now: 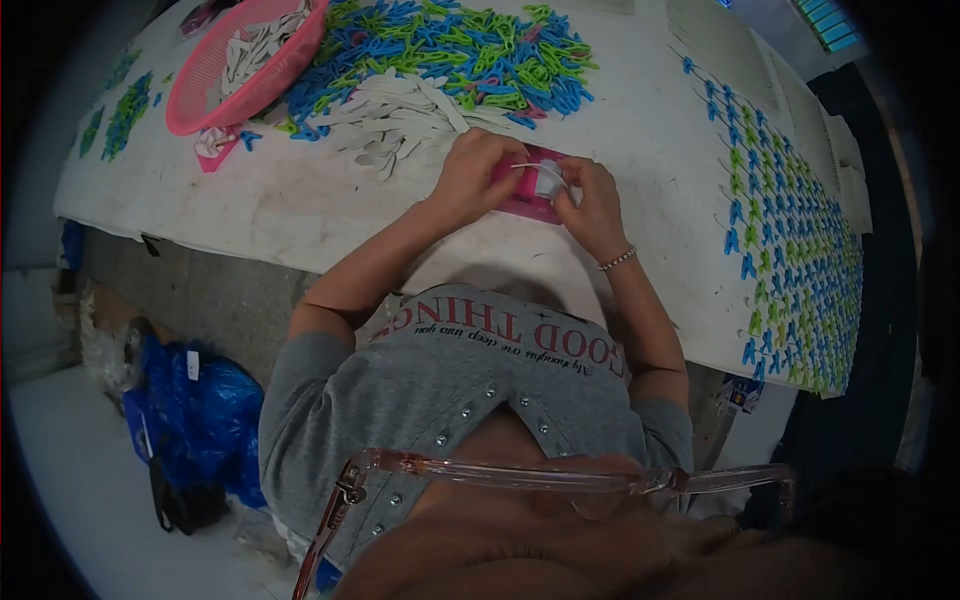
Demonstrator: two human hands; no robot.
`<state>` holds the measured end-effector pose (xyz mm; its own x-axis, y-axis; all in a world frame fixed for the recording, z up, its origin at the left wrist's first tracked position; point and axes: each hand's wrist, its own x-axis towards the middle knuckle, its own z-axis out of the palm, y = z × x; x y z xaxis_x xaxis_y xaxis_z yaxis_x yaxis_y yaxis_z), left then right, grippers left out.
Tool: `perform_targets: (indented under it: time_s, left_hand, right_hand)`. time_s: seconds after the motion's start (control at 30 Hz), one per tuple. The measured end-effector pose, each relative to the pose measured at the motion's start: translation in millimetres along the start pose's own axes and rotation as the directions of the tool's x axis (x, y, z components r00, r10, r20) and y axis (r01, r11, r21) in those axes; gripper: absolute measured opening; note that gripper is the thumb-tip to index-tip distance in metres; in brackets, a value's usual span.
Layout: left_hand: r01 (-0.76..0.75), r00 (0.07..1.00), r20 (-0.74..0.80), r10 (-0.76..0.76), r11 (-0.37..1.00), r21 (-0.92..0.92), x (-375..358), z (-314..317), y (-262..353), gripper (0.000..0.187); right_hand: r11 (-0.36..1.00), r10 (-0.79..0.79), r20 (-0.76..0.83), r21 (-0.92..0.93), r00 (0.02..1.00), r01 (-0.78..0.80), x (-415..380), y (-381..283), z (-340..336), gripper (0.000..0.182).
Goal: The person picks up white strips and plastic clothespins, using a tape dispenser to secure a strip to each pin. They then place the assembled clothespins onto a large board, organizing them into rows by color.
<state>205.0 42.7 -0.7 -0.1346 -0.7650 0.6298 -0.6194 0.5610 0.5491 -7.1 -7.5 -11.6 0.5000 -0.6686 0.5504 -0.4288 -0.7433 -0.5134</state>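
A pink block-like stand or tray [545,208] lies at the table's near edge, with both hands over it. On it sits a small white piece [549,178], its kind unclear. My left hand [472,172] is closed in a pinch at one end of a thin white strip [530,165]. My right hand [592,203], with a beaded bracelet at the wrist, has its fingers closed around the right side of the white piece. The strip arches over the piece from one hand to the other. Just beyond my left hand lies a heap of flat white strips [395,118].
Blue and green plastic clips [450,50] are piled behind the strips. A pink basket [290,75] holding white strips leans at the left. Rows of clips [790,250] cover the table's right side. More clips [127,115] lie far left. Blue plastic bags [200,410] lie below the table.
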Motion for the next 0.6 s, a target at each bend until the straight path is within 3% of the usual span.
perform_targets:
  time_s: [0.03, 0.23, 0.47, 0.6]
  left_hand:
    - [0.138, 0.99, 0.037, -0.136, 0.989, -0.059, -1.5, 2.5, -3.2, 0.024]
    - [0.239, 0.968, 0.11, -0.224, 0.96, -0.145, 5.8, 19.5, -10.4, 0.026]
    - [0.198, 0.963, 0.21, -0.168, 0.972, -0.127, 25.1, 35.3, -4.4, 0.024]
    - [0.2, 0.95, 0.286, -0.129, 0.95, -0.238, 35.1, 52.5, 0.8, 0.024]
  right_hand:
    - [1.0, 0.017, 0.011, -0.001, 1.0, -0.017, -1.8, 1.6, -2.3, 0.033]
    - [0.988, 0.119, 0.072, -0.105, 0.99, -0.111, -10.3, 5.6, -19.1, 0.034]
    - [0.967, 0.043, -0.022, -0.249, 0.999, -0.047, -10.6, -6.4, -45.8, 0.034]
    - [0.938, -0.064, -0.033, -0.343, 0.997, 0.049, -6.7, -14.7, -62.4, 0.036]
